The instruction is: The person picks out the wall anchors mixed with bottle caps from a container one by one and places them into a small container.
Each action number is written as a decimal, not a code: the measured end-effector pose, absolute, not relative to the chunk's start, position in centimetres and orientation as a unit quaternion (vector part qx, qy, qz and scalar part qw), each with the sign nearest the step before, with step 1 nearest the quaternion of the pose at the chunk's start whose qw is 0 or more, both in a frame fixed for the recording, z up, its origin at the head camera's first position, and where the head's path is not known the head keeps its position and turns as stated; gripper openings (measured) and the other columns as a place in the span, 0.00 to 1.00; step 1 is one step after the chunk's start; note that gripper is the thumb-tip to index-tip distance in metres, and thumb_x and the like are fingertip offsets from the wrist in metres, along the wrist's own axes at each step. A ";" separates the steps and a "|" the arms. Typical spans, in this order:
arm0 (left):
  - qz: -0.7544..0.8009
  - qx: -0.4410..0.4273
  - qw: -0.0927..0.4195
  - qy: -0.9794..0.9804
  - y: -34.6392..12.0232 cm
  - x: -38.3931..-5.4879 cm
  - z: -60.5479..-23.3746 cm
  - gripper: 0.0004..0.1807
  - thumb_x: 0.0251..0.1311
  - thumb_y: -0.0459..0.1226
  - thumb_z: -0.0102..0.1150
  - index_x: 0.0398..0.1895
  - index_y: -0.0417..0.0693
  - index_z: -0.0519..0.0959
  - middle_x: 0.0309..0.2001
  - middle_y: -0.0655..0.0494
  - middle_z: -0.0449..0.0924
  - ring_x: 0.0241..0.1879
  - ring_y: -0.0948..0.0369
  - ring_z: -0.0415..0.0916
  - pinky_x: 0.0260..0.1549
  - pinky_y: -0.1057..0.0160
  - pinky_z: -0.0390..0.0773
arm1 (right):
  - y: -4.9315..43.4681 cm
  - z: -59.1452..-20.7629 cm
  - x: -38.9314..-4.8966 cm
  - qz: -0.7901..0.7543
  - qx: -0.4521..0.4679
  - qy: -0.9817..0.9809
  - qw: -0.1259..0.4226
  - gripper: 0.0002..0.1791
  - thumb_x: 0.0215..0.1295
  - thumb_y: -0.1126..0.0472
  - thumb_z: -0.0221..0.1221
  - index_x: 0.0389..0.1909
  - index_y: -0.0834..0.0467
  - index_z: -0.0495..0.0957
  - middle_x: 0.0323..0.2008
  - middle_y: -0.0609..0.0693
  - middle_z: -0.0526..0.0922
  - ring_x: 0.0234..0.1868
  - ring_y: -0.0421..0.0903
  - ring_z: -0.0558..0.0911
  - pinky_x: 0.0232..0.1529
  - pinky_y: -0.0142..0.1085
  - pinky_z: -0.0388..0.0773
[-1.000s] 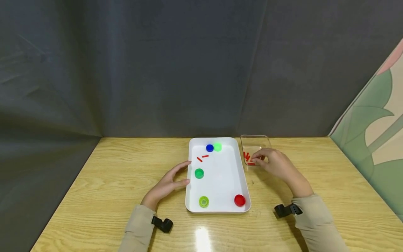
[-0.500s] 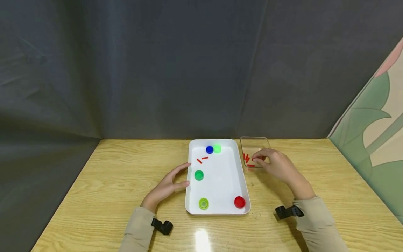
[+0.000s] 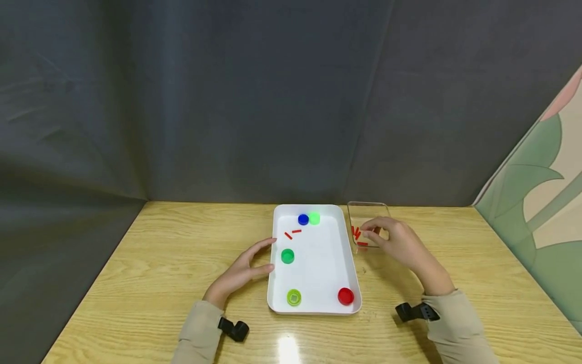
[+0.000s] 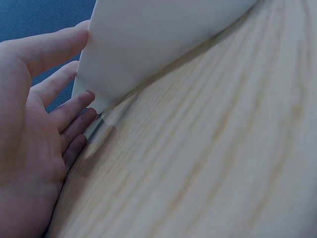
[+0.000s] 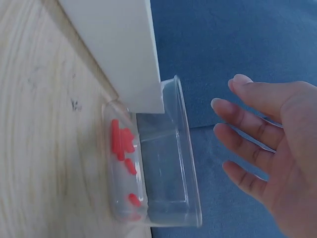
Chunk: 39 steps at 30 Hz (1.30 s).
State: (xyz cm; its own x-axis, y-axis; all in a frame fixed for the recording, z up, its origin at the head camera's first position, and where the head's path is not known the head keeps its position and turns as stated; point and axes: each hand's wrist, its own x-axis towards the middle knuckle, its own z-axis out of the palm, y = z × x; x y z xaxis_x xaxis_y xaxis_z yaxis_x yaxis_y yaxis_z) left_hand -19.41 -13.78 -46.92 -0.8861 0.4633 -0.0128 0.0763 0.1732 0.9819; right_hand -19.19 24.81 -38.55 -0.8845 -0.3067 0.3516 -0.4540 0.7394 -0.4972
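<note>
My left hand (image 3: 241, 273) touches the left rim of a white tray (image 3: 318, 263) with relaxed, spread fingers. In the left wrist view, the thumb and fingertips lie along the outer wall of the tray (image 4: 129, 44). Over a clear plastic box (image 3: 367, 203) at the tray's right is my right hand (image 3: 400, 245). The right wrist view shows this hand (image 5: 287, 144) above the box (image 5: 166, 173), thumb and fingers apart, with nothing visible between them. Several short red sticks (image 5: 116, 139) lie in the box. Two more red sticks (image 3: 288, 235) are on the tray.
Round caps sit in the tray: blue (image 3: 303, 219), bright green (image 3: 314, 218), green (image 3: 287, 256), yellow-green (image 3: 294, 297) and red (image 3: 345, 296). A wooden table (image 3: 159, 283) bears everything, with a dark curtain (image 3: 254, 101) behind.
The head view has tilted up slightly, so the tray and box appear lower. My right fingertips have shifted a little left over the box. The left hand stays at the tray rim.
</note>
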 end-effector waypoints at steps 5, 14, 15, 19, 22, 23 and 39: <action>0.619 0.182 0.155 0.748 -13.6 -19.5 -47.2 0.35 0.64 0.37 0.65 0.74 0.61 0.65 0.75 0.57 0.57 0.75 0.55 0.47 0.71 0.43 0.45 | 24.5 -38.4 -19.1 0.313 0.208 -0.915 0.148 0.06 0.64 0.66 0.66 0.41 0.57 0.86 0.40 0.49 0.86 0.40 0.46 0.81 0.38 0.42 0.77; 0.619 0.185 0.160 0.746 -13.0 -19.4 -47.4 0.36 0.63 0.39 0.66 0.73 0.63 0.65 0.75 0.58 0.57 0.75 0.55 0.47 0.71 0.44 0.46 | 24.4 -38.5 -19.3 0.336 0.198 -0.907 0.158 0.07 0.63 0.66 0.66 0.42 0.57 0.86 0.41 0.49 0.87 0.38 0.44 0.80 0.34 0.39 0.76; 0.619 0.185 0.160 0.746 -13.0 -19.3 -47.4 0.36 0.63 0.39 0.66 0.74 0.63 0.65 0.75 0.58 0.57 0.75 0.55 0.47 0.71 0.44 0.46 | 24.3 -38.5 -19.4 0.337 0.200 -0.906 0.158 0.07 0.63 0.66 0.66 0.42 0.57 0.86 0.41 0.48 0.87 0.38 0.43 0.79 0.35 0.40 0.76; 0.616 0.182 0.157 0.750 -13.1 -19.3 -47.3 0.36 0.63 0.40 0.66 0.73 0.63 0.65 0.74 0.58 0.57 0.75 0.56 0.47 0.71 0.44 0.46 | 23.9 -38.3 -19.9 0.348 0.212 -0.901 0.150 0.07 0.64 0.66 0.66 0.42 0.59 0.86 0.40 0.48 0.87 0.38 0.43 0.80 0.39 0.44 0.77; 0.615 0.181 0.156 0.751 -13.2 -19.3 -47.1 0.36 0.63 0.40 0.66 0.73 0.63 0.65 0.74 0.59 0.57 0.75 0.56 0.47 0.71 0.43 0.45 | 23.5 -38.1 -20.3 0.361 0.217 -0.896 0.145 0.07 0.64 0.67 0.66 0.42 0.60 0.86 0.38 0.48 0.87 0.38 0.42 0.81 0.42 0.43 0.78; 0.616 0.181 0.157 0.751 -13.2 -19.3 -47.1 0.36 0.63 0.40 0.66 0.73 0.63 0.65 0.75 0.59 0.57 0.75 0.56 0.47 0.71 0.42 0.45 | 23.4 -38.1 -20.4 0.364 0.217 -0.894 0.142 0.07 0.63 0.67 0.66 0.42 0.61 0.86 0.38 0.49 0.87 0.37 0.42 0.81 0.42 0.41 0.78; 0.614 0.178 0.156 0.753 -14.0 -19.5 -47.0 0.36 0.64 0.40 0.66 0.73 0.64 0.64 0.74 0.59 0.58 0.75 0.57 0.47 0.72 0.44 0.45 | 20.8 -37.3 -22.3 0.393 0.217 -0.887 0.110 0.06 0.64 0.63 0.66 0.41 0.56 0.86 0.39 0.46 0.87 0.38 0.43 0.80 0.43 0.43 0.79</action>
State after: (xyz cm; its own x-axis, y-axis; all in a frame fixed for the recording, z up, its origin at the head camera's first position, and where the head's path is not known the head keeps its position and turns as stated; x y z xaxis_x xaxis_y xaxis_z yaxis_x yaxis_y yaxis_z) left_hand -19.50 -13.95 -46.96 -0.8876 0.4603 -0.0169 0.0761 0.1827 0.9802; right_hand -22.25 20.85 -37.25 -0.8816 -0.2983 0.3658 -0.4714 0.5971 -0.6491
